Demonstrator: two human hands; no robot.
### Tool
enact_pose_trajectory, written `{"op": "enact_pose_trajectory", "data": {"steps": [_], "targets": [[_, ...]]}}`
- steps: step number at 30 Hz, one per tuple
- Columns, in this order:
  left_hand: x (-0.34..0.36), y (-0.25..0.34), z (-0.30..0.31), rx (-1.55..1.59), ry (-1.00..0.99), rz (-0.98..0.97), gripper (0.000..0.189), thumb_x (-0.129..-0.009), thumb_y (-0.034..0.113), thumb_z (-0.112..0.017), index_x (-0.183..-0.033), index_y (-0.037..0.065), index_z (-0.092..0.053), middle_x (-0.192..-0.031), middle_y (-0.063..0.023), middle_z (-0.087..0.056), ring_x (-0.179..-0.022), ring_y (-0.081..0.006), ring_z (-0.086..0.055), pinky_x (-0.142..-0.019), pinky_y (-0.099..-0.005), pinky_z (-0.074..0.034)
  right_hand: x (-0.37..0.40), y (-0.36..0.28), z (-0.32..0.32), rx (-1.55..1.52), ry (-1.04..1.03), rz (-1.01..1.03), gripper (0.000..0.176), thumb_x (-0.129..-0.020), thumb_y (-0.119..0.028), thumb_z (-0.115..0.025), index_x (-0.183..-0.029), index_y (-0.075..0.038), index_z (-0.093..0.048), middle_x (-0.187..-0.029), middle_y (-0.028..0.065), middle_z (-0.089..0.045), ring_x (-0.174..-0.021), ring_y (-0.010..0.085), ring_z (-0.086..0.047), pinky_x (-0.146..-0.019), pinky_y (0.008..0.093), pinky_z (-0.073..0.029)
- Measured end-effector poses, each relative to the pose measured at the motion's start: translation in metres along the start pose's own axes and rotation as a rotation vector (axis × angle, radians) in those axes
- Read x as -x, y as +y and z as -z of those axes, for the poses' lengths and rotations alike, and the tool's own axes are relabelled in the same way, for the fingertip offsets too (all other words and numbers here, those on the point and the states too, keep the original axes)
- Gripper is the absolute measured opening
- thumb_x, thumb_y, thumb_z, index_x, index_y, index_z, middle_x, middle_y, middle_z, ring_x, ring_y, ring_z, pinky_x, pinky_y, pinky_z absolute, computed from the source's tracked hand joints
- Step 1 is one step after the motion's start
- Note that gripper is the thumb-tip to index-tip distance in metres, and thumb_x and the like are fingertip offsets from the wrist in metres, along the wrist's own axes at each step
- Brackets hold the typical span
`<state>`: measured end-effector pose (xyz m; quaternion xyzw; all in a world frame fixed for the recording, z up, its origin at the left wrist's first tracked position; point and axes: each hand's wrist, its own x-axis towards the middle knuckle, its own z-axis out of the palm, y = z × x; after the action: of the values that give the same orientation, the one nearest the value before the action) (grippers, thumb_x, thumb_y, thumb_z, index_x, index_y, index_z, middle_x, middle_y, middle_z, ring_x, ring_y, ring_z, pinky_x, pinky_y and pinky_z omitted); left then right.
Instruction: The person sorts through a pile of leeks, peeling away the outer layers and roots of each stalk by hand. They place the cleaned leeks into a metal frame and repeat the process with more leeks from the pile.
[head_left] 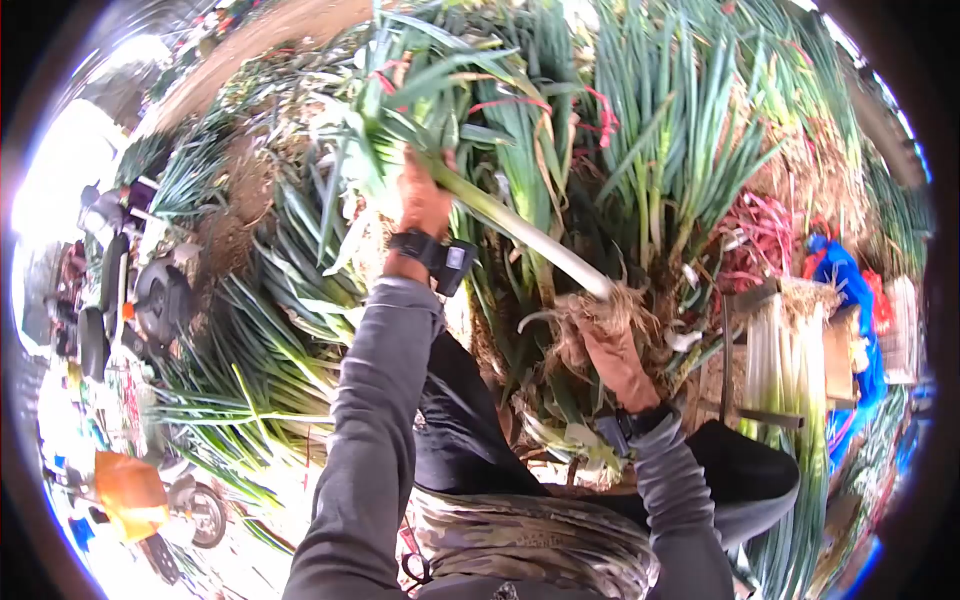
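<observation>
A long green onion stalk (530, 238) lies slanted between my two hands, its leaves at the upper left and its white end and roots at the lower right. My left hand (422, 195) is closed around the green upper part of the stalk. At the other end, my right hand (615, 362) is closed at the tangled, dry roots (610, 308); its fingertips are partly hidden by them. Bunches of green onions (655, 150) stand just beyond my hands, some with red ties (603, 115).
Red strings (757, 235) lie in a heap at the right, above a bundle of white stalks (785, 370) by a metal frame. Blue plastic (850, 285) hangs beyond. More onions (270, 350) spread at the left, near a motorbike with an orange part (130, 492).
</observation>
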<state>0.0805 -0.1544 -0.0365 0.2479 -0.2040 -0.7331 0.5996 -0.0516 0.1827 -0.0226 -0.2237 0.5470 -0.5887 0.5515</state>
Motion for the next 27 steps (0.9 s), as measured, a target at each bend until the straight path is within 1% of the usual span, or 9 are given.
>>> {"op": "enact_pose_trajectory", "data": {"steps": [5,8,10,11,12,16,19,23,27], "targets": [[-0.037,-0.008,0.03,-0.235,0.181,0.031,0.039,-0.104,0.041,-0.057,-0.111,0.003,-0.055,-0.084,-0.0122,-0.062,-0.07,-0.0206,-0.061,-0.062,-0.0341,-0.053,0.035,0.008,0.019,0.229,-0.153,-0.094,0.035,-0.106,-0.037,-0.056,-0.117,-0.004,-0.064,-0.09,-0.001,-0.063,-0.069,0.0078,-0.053,-0.061,0.0249,-0.044],[-0.038,0.005,0.038,-0.463,0.543,-0.228,0.052,-0.1,0.054,-0.058,-0.111,0.004,-0.058,-0.078,-0.0091,-0.063,-0.064,-0.019,-0.059,-0.058,-0.0349,-0.05,0.147,0.021,0.051,1.284,-0.182,0.767,0.013,-0.098,-0.009,-0.057,-0.102,-0.003,-0.067,-0.093,0.0055,-0.067,-0.068,0.0169,-0.062,-0.058,0.029,-0.047],[-0.041,0.013,0.037,-0.478,0.614,-0.322,0.051,-0.1,0.055,-0.058,-0.106,0.004,-0.058,-0.079,-0.0101,-0.065,-0.061,-0.0195,-0.06,-0.058,-0.0363,-0.051,0.183,0.016,0.073,0.93,0.007,0.391,0.013,-0.098,-0.01,-0.058,-0.099,-0.003,-0.068,-0.083,0.0045,-0.066,-0.066,0.0143,-0.061,-0.06,0.0295,-0.048],[-0.041,0.018,0.036,-0.388,0.498,-0.181,0.059,-0.096,0.06,-0.061,-0.122,0.007,-0.052,-0.083,-0.0067,-0.061,-0.059,-0.016,-0.054,-0.052,-0.0333,-0.045,0.196,0.017,0.078,0.374,0.177,0.125,0.013,-0.099,-0.012,-0.058,-0.1,-0.003,-0.068,-0.078,0.0037,-0.065,-0.065,0.0126,-0.06,-0.062,0.0294,-0.048],[-0.034,0.007,0.027,-0.331,0.402,-0.251,0.056,-0.096,0.057,-0.064,-0.118,0.007,-0.052,-0.083,-0.0074,-0.061,-0.058,-0.0158,-0.054,-0.052,-0.0324,-0.046,0.187,-0.022,0.072,0.47,0.278,-0.041,0.015,-0.101,-0.014,-0.058,-0.101,-0.004,-0.068,-0.075,0.0025,-0.064,-0.069,0.0102,-0.06,-0.063,0.028,-0.048],[0.018,-0.01,-0.043,-0.299,0.247,-0.259,0.038,-0.099,0.037,-0.067,-0.108,0.005,-0.049,-0.087,-0.0077,-0.061,-0.057,-0.0162,-0.057,-0.048,-0.0309,-0.047,0.091,0.013,0.136,1.07,0.21,0.472,0.03,-0.096,-0.017,-0.068,-0.119,0.001,-0.065,-0.097,0.0208,-0.07,-0.084,0.0336,-0.069,-0.072,0.0368,-0.053],[0.059,-0.022,-0.08,-0.369,-0.032,-0.205,0.037,-0.098,0.041,-0.068,-0.106,0.008,-0.052,-0.083,-0.0037,-0.061,-0.066,-0.0147,-0.059,-0.052,-0.0313,-0.049,0.067,-0.035,0.103,1.39,0.259,0.547,0.035,-0.094,-0.018,-0.071,-0.121,0.003,-0.063,-0.1,0.0245,-0.068,-0.091,0.0418,-0.067,-0.076,0.0418,-0.054],[0.13,-0.038,-0.116,-0.382,-0.232,-0.09,0.028,-0.104,0.034,-0.058,-0.116,0.011,-0.049,-0.087,-0.0041,-0.064,-0.064,-0.0143,-0.06,-0.052,-0.03,-0.049,0.016,-0.13,0.028,0.743,0.287,0.446,0.047,-0.096,-0.032,-0.072,-0.12,0.007,-0.063,-0.086,0.0112,-0.069,-0.056,0.0109,-0.059,-0.053,0.0295,-0.048],[0.158,-0.064,-0.115,-0.393,-0.409,0.064,0.032,-0.106,0.039,-0.053,-0.117,0.01,-0.048,-0.088,-0.0035,-0.063,-0.066,-0.0127,-0.061,-0.053,-0.0267,-0.047,-0.047,-0.176,-0.008,0.402,0.099,0.339,0.043,-0.097,-0.04,-0.069,-0.098,0.003,-0.065,-0.068,-0.0005,-0.053,-0.056,0.0085,-0.051,-0.053,0.0265,-0.043]]}}
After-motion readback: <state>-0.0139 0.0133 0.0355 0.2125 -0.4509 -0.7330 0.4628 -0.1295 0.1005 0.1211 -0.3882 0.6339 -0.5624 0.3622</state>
